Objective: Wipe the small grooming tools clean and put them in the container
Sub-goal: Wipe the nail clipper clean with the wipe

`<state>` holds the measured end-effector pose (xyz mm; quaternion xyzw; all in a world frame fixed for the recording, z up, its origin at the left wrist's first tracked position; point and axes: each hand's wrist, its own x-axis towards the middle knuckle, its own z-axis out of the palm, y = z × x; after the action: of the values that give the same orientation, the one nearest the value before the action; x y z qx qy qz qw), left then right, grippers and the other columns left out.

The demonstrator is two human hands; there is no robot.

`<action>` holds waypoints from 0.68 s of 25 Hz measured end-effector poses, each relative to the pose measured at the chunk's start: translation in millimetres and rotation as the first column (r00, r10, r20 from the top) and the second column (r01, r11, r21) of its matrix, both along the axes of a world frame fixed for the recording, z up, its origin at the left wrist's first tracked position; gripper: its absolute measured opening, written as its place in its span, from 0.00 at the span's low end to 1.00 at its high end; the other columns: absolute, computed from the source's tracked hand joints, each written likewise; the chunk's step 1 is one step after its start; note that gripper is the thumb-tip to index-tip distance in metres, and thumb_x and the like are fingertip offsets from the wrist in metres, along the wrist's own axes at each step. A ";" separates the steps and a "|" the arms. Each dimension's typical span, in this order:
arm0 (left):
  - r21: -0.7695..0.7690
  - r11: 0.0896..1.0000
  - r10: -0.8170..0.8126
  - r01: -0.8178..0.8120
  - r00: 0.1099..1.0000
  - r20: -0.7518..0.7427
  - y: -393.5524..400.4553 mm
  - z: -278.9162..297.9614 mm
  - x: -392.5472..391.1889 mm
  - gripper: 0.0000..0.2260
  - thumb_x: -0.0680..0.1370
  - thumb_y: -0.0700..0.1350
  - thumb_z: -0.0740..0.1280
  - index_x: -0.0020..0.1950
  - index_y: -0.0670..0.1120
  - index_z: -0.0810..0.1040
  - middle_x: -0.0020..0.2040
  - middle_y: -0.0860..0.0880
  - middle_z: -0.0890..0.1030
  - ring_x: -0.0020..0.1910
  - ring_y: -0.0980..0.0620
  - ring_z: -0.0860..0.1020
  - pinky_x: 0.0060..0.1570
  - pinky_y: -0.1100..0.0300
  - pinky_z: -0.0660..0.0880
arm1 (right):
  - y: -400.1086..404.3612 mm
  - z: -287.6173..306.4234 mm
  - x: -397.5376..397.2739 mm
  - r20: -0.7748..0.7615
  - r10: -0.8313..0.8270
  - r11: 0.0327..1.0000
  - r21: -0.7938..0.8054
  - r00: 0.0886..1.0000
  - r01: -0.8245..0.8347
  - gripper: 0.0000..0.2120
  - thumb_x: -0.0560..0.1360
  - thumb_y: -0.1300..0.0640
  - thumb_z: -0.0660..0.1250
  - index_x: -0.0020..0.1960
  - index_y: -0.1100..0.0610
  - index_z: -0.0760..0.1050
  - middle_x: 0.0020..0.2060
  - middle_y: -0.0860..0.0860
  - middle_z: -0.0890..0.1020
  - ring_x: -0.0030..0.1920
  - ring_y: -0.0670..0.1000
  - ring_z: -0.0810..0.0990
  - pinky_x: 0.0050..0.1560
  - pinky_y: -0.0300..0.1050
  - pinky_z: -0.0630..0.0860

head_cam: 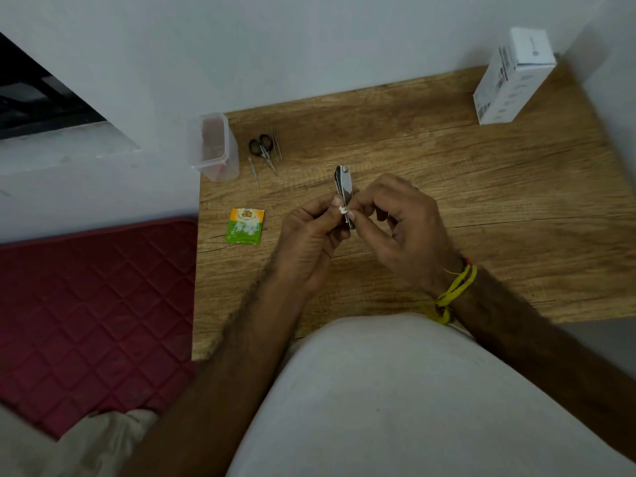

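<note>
my fingers (339,205) on the left hand (308,241) are curled round the lower end of the nail clipper (344,192), thumb pressed against its side. my right hand (402,232) pinches a small white wad (344,211), probably a scrap of wipe, against the metal with thumb and forefinger, the other fingers loosely bent behind. both hands hold closed, one on the tool, one on the wad.

from the head view, the clipper stands between my two hands over the middle of the desk (481,201), its long axis running away from me, the pivot end pointing toward the wall and free of both hands. the wad sits low on the shaft, so i judge the wipe has to travel up along that axis toward the far tip.

the container (214,146) stands at the far left corner of the desk, open at the top, well apart from the clipper and up-left of it. my left hand is the nearer one, so i expect it will carry the tool over while the right keeps the wad.

just right of the container lie the scissors (262,148), the tweezers (277,144) and a thin metal pick (254,172), none of them in the container. an orange-and-green sachet (245,225) lies left of my left hand. a white box (512,77) stands at the far right corner.
</note>
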<state>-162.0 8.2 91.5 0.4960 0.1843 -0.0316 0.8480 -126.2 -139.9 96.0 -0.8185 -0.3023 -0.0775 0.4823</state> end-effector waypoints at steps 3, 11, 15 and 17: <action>-0.003 1.000 -0.001 0.001 1.000 -0.004 0.7 -0.3 0.8 0.09 0.80 0.36 0.65 0.47 0.42 0.84 0.41 0.46 0.84 0.39 0.54 0.79 0.36 0.65 0.74 | 0.1 -0.1 0.5 -0.010 -0.032 0.999 0.011 0.999 0.032 0.02 0.76 0.62 0.71 0.48 0.58 0.82 0.41 0.44 0.74 0.41 0.47 0.73 0.40 0.48 0.74; -0.009 1.000 0.023 -0.023 1.000 -0.012 5.0 -6.7 5.9 0.13 0.79 0.39 0.67 0.60 0.32 0.78 0.49 0.39 0.81 0.44 0.49 0.78 0.38 0.64 0.73 | -1.8 -3.2 1.0 -0.009 0.013 1.000 0.008 1.000 -0.013 0.02 0.76 0.64 0.72 0.48 0.60 0.82 0.41 0.44 0.74 0.41 0.44 0.72 0.41 0.41 0.71; -0.032 0.999 0.021 -0.021 1.000 -0.006 5.3 -6.9 8.1 0.10 0.76 0.41 0.68 0.54 0.37 0.82 0.46 0.43 0.83 0.46 0.47 0.78 0.40 0.63 0.73 | -1.1 -3.7 -0.1 -0.019 0.008 1.000 0.006 1.000 -0.008 0.02 0.76 0.64 0.72 0.48 0.59 0.82 0.40 0.46 0.75 0.40 0.47 0.73 0.40 0.43 0.72; -0.038 0.999 0.015 -0.015 1.000 -0.006 5.7 -9.6 7.7 0.08 0.78 0.39 0.67 0.53 0.37 0.82 0.47 0.42 0.83 0.49 0.43 0.76 0.41 0.63 0.74 | -1.2 -4.3 -0.8 -0.016 0.029 1.000 0.007 0.999 -0.029 0.02 0.76 0.64 0.72 0.48 0.59 0.82 0.41 0.45 0.75 0.41 0.44 0.73 0.40 0.42 0.71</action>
<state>-154.4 13.9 81.9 0.4783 0.1899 -0.0304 0.8569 -127.0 -141.1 91.7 -0.8130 -0.3102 -0.0650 0.4884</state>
